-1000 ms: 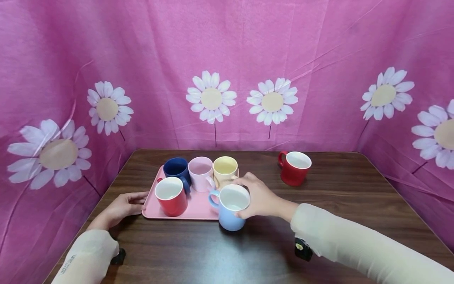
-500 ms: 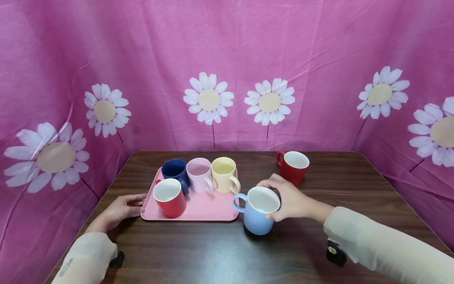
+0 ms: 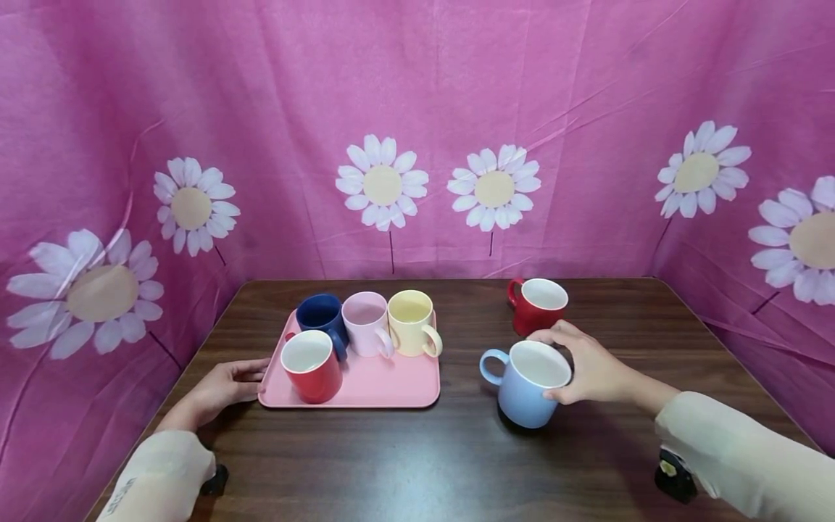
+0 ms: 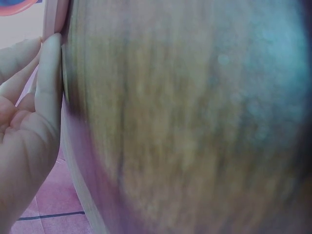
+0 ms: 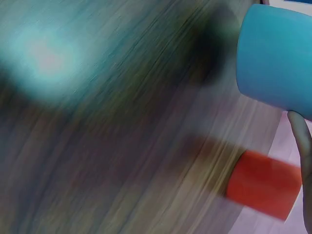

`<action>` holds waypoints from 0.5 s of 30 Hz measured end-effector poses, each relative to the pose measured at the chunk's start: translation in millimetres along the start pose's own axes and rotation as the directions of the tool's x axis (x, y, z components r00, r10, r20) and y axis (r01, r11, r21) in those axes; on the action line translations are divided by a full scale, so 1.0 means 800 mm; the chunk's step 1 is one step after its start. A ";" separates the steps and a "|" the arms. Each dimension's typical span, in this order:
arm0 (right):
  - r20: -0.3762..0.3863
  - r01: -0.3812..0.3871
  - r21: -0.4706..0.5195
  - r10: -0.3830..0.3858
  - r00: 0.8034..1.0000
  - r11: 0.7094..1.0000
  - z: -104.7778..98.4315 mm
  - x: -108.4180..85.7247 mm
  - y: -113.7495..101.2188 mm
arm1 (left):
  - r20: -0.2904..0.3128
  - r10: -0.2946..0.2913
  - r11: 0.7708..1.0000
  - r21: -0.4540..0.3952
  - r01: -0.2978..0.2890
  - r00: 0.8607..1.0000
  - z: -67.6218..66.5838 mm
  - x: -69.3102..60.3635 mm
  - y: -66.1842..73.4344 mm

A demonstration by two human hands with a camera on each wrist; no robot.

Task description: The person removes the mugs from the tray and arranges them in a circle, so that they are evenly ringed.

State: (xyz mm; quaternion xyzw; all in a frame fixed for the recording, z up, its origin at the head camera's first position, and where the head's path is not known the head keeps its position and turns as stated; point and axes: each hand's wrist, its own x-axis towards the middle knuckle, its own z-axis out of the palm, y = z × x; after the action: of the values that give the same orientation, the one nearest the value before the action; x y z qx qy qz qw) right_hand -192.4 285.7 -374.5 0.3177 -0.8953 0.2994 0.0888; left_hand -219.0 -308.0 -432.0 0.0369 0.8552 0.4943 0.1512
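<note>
My right hand (image 3: 590, 366) holds a light blue mug (image 3: 530, 395) by its rim and far side, thumb on the near side. The mug is upright, its handle pointing left, with a dark shadow right under it. In the right wrist view the same blue mug (image 5: 275, 56) fills the upper right corner. My left hand (image 3: 218, 388) rests at the left edge of a pink tray (image 3: 391, 380), its fingers fairly straight against the rim. Standing on the tray are a red mug (image 3: 313, 377), a dark blue mug (image 3: 320, 313), a pink mug (image 3: 365, 326) and a pale yellow mug (image 3: 409, 330).
A second red mug (image 3: 538, 312) stands on the wooden table (image 3: 391, 464), beyond the blue mug and close to my right fingers. Behind and beside the table hangs a pink cloth (image 3: 417, 72) printed with large white daisies.
My right hand has carried the blue mug from the tray's front right corner to the right, away from the tray. My left hand and the mugs on the tray stay in place.
</note>
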 end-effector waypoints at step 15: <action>-0.106 -0.054 -0.120 0.041 0.993 0.991 -0.044 -0.047 0.047 | 0.002 0.006 1.000 0.016 -0.006 1.000 0.000 -0.001 0.000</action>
State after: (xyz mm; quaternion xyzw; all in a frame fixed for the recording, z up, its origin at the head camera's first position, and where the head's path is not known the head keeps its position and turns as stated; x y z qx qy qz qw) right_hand -187.7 348.8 -377.2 0.2743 -0.9135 0.2618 0.1473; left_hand -217.9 -308.5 -432.1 0.0411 0.8588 0.4881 0.1504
